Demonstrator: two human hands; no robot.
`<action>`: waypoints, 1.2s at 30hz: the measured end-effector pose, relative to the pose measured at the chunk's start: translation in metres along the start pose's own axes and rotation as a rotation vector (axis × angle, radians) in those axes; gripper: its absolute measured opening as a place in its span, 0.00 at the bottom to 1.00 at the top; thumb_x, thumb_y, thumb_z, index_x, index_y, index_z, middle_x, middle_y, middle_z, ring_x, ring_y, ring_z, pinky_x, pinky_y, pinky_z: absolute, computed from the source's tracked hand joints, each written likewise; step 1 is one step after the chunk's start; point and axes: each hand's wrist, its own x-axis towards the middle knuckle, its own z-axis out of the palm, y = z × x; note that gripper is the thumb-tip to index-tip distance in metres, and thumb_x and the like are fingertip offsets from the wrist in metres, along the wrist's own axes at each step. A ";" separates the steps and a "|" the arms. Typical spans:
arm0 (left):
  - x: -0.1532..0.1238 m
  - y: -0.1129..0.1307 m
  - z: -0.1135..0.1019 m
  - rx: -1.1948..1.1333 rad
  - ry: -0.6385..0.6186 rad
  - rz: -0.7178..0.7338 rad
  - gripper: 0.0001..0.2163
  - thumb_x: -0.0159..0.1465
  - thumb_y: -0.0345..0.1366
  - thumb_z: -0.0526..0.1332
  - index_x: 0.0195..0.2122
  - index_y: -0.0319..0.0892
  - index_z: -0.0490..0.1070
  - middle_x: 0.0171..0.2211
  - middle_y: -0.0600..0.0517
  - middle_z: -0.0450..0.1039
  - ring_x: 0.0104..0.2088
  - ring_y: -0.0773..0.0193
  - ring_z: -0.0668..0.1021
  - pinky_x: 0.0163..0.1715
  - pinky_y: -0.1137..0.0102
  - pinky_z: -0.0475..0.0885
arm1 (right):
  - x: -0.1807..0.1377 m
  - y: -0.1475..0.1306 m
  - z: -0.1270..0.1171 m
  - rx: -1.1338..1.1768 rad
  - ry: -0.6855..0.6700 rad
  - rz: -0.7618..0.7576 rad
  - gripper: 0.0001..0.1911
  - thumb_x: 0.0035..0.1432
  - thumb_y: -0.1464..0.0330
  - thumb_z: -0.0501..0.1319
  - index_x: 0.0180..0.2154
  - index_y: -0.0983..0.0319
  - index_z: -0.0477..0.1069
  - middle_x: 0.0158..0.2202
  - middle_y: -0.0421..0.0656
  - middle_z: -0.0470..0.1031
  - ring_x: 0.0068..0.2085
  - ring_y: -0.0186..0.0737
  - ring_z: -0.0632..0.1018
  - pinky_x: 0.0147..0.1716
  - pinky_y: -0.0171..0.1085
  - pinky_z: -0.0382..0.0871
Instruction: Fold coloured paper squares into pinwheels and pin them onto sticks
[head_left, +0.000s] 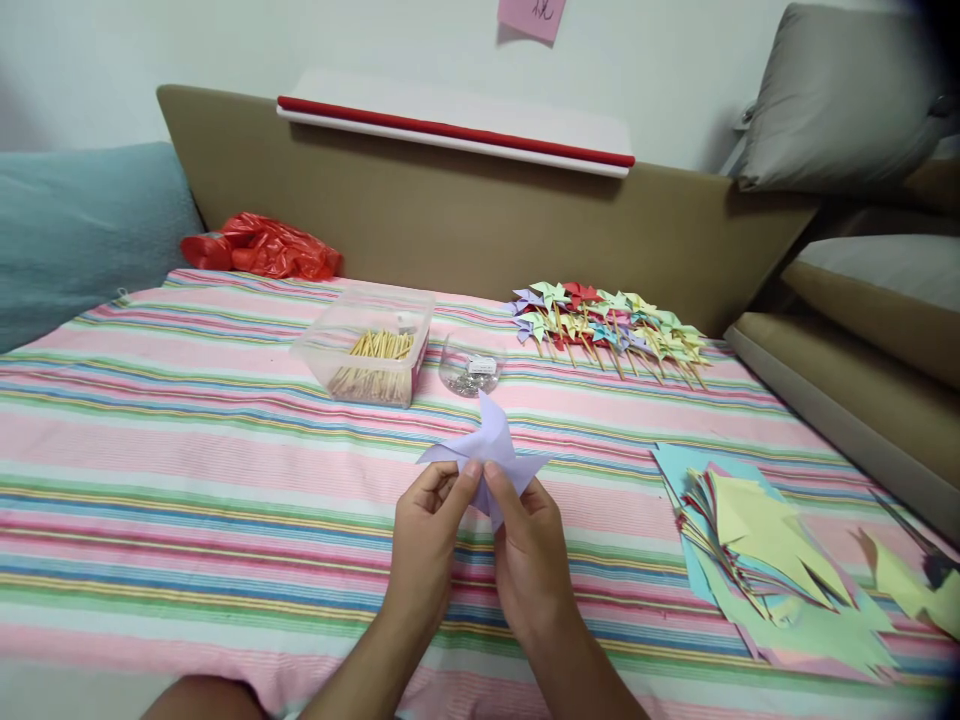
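Left hand (427, 515): pinching the lilac pinwheel (491, 440) near its centre, at your 12 o'clock.
Right hand (529, 535): pinching it likewise, opposite.
Folds (493, 420): apparently the gathering step; your thumbs (470, 470) hide how they lie.
Round tub (461, 380): 12 o'clock, beyond; next reach likely calls for a one-handed pinch.

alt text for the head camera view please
A person's left hand and right hand hold a purple paper pinwheel over a striped cloth. Beyond are a box of sticks, a clear tub and more pinwheels; cut paper lies right.
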 end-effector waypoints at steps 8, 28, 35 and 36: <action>0.001 0.002 -0.001 -0.011 0.040 -0.048 0.11 0.58 0.43 0.71 0.30 0.40 0.77 0.29 0.54 0.73 0.32 0.67 0.71 0.33 0.74 0.67 | 0.001 0.007 -0.002 -0.038 -0.007 0.019 0.16 0.52 0.60 0.72 0.40 0.62 0.78 0.39 0.42 0.81 0.41 0.40 0.77 0.44 0.39 0.70; 0.016 0.019 -0.016 -0.125 0.158 -0.113 0.12 0.52 0.40 0.75 0.25 0.39 0.75 0.24 0.56 0.71 0.27 0.70 0.70 0.27 0.78 0.67 | 0.019 -0.027 -0.035 -1.273 -0.375 -1.010 0.11 0.62 0.74 0.61 0.43 0.55 0.76 0.62 0.47 0.58 0.54 0.48 0.69 0.53 0.50 0.68; 0.014 0.019 -0.017 -0.050 0.104 -0.110 0.16 0.54 0.42 0.73 0.22 0.40 0.69 0.21 0.58 0.64 0.25 0.71 0.65 0.26 0.77 0.63 | 0.015 -0.030 -0.030 -1.260 -0.394 -0.964 0.06 0.62 0.70 0.63 0.38 0.53 0.78 0.61 0.45 0.62 0.59 0.52 0.67 0.54 0.53 0.66; 0.014 0.019 -0.017 -0.040 0.096 -0.110 0.16 0.55 0.42 0.73 0.22 0.40 0.68 0.21 0.58 0.64 0.25 0.70 0.65 0.26 0.77 0.63 | 0.015 -0.030 -0.030 -1.244 -0.379 -0.946 0.06 0.62 0.70 0.63 0.37 0.53 0.78 0.60 0.46 0.63 0.59 0.52 0.67 0.54 0.53 0.66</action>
